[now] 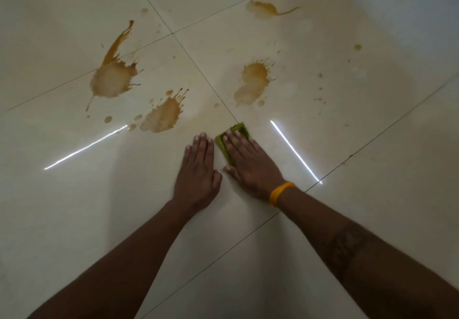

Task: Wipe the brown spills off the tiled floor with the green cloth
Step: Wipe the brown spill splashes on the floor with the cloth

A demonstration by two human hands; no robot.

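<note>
Head view, brown spills [113, 77] beyond green cloth [236, 130], right hand [248, 163]

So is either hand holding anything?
Neither grips anything. The right hand presses flat on the green cloth, covering most of it; the left hand lies flat on bare floor.

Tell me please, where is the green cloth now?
In the head view, the green cloth lies low in the centre on the tiled floor, flat under the right hand, just right of the left hand.
</note>
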